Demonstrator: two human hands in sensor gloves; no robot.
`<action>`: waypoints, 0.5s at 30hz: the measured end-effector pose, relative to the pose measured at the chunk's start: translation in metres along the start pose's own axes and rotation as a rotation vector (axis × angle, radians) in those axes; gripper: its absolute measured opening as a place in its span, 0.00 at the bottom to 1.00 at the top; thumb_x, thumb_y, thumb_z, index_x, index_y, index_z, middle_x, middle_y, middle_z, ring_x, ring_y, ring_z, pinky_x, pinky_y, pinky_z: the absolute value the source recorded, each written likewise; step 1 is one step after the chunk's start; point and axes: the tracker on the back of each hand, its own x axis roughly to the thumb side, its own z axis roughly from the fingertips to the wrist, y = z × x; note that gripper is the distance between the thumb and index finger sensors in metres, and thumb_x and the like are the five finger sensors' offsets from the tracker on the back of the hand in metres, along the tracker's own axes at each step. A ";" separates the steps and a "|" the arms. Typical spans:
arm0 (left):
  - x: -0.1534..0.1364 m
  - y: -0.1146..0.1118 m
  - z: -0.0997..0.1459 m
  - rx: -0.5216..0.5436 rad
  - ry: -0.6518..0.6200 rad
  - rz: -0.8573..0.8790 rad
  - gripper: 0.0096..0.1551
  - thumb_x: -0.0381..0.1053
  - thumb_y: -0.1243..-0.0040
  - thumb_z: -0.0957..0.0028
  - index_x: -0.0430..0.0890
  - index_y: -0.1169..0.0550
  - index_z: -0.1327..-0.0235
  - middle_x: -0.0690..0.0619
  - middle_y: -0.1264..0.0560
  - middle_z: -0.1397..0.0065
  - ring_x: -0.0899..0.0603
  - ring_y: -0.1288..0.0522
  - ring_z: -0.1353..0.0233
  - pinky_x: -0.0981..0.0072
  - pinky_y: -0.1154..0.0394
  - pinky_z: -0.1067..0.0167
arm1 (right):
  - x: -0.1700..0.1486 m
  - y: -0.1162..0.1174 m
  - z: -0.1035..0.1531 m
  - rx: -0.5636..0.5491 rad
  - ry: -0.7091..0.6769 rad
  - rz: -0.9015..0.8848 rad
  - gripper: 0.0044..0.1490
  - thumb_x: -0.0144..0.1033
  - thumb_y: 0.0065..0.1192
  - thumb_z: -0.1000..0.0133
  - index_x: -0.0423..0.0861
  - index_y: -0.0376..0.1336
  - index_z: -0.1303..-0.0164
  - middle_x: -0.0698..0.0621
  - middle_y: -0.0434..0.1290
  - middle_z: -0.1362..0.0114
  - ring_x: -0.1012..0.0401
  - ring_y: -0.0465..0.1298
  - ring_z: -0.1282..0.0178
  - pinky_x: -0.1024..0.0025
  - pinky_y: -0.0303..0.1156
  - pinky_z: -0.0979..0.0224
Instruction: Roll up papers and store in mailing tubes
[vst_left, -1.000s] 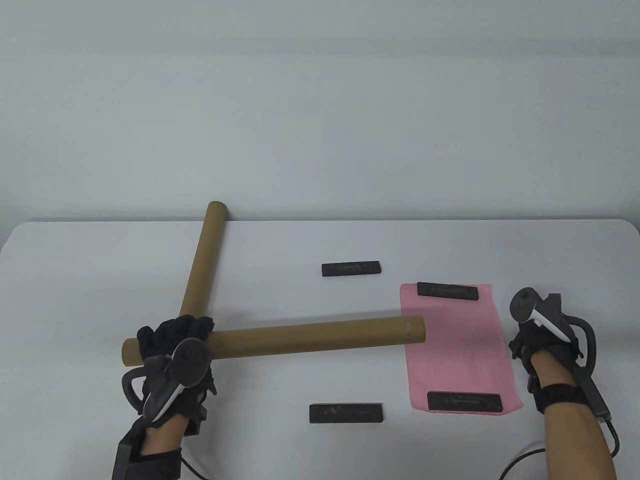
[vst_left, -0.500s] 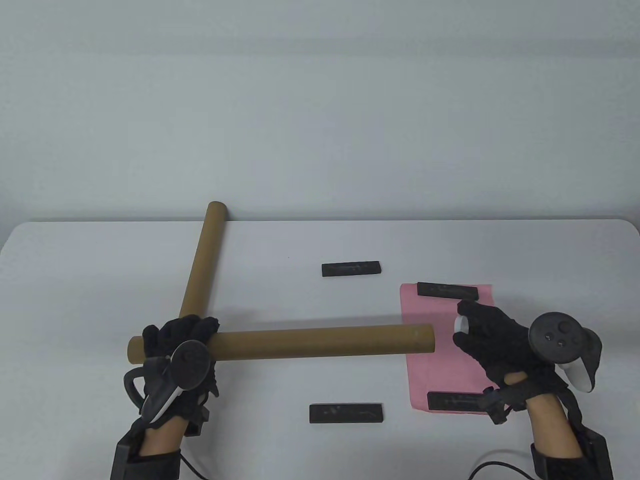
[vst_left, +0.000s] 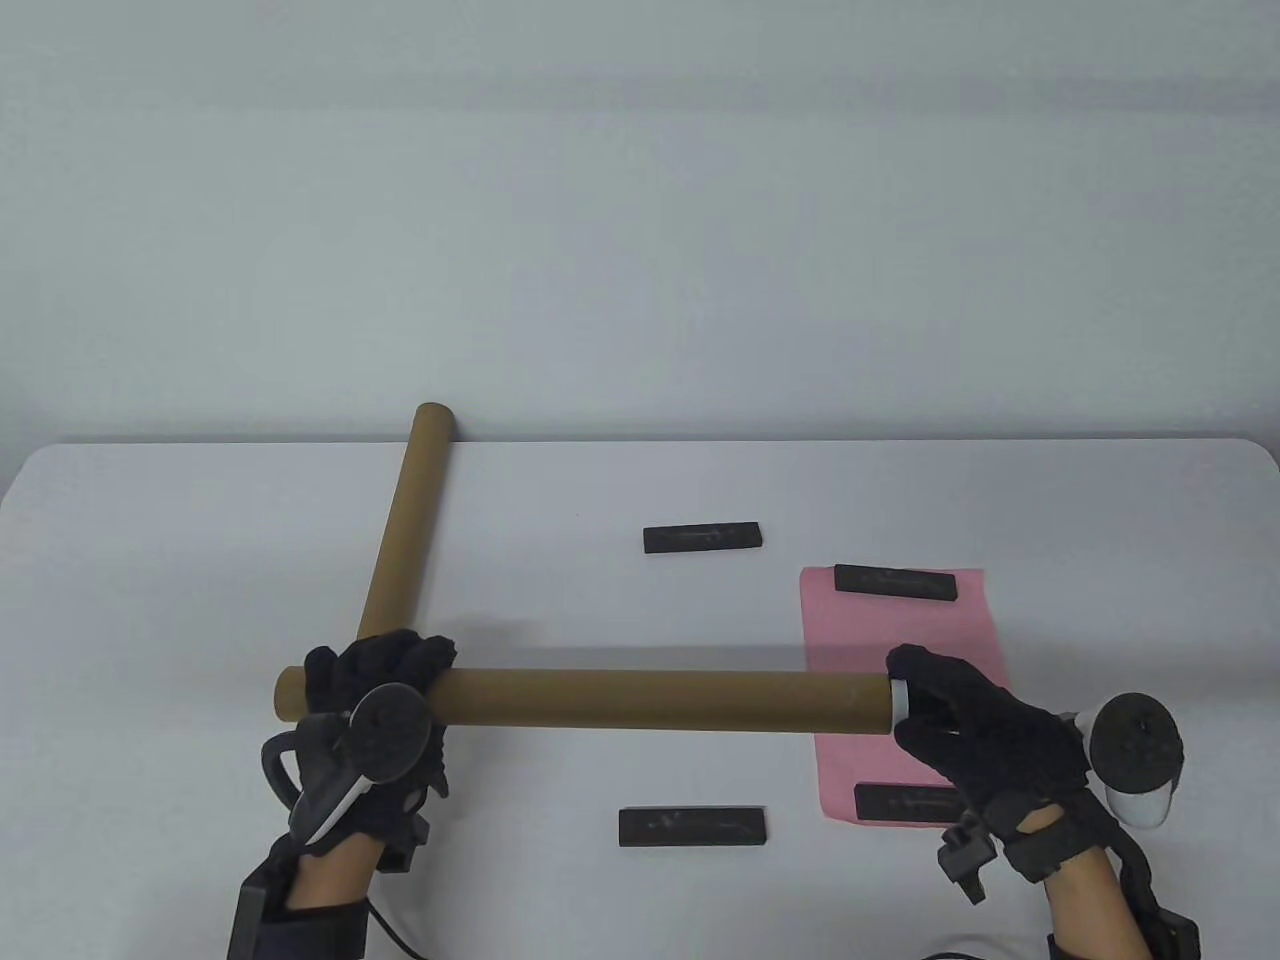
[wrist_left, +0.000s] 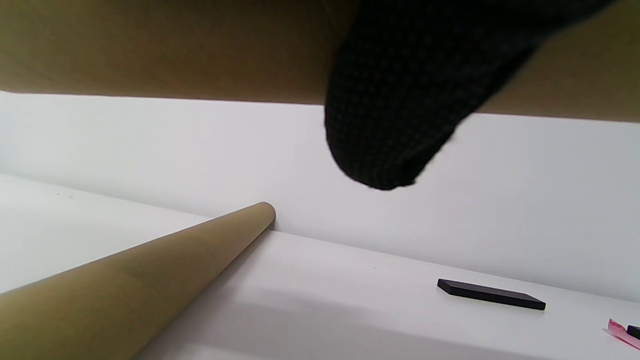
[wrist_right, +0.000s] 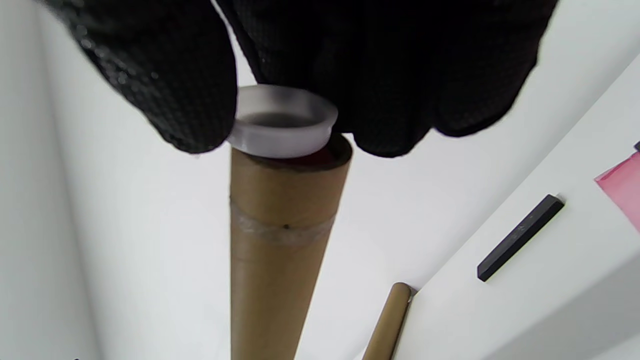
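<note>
No words, numbers or signs can be read anywhere in these pictures. The flat black bars (vst_left: 702, 537) on the white table (vst_left: 150, 560) have faint pale marks on top, but they are too blurry to make out as letters. The brown cardboard tubes (vst_left: 640, 698) and the pink sheet of paper (vst_left: 905, 630) are plain.

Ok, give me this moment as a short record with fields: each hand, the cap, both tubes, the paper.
left hand: grips held tube near its left end
right hand: pinches white cap
white cap: tilted at the tube mouth, not fully seated
second tube: lies on table
pink paper: flat, black bars on both ends
</note>
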 end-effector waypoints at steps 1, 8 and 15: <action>0.000 0.000 0.000 -0.005 -0.001 0.001 0.45 0.49 0.16 0.70 0.71 0.30 0.40 0.62 0.33 0.27 0.46 0.32 0.22 0.34 0.48 0.24 | 0.000 0.000 0.000 0.001 0.001 -0.002 0.44 0.47 0.77 0.49 0.39 0.67 0.25 0.37 0.73 0.28 0.41 0.82 0.39 0.43 0.80 0.39; 0.003 -0.005 -0.001 -0.039 0.001 0.014 0.45 0.49 0.16 0.70 0.71 0.29 0.40 0.61 0.33 0.27 0.47 0.31 0.23 0.35 0.47 0.25 | -0.004 0.004 0.002 0.002 0.010 0.005 0.44 0.46 0.77 0.49 0.39 0.66 0.25 0.37 0.72 0.27 0.40 0.81 0.38 0.42 0.79 0.38; 0.007 0.002 0.000 -0.028 0.031 -0.007 0.45 0.49 0.15 0.71 0.72 0.29 0.42 0.62 0.32 0.28 0.48 0.30 0.25 0.37 0.47 0.25 | 0.000 0.010 0.004 -0.043 0.022 0.031 0.45 0.43 0.76 0.48 0.37 0.63 0.22 0.35 0.69 0.24 0.38 0.79 0.34 0.40 0.76 0.34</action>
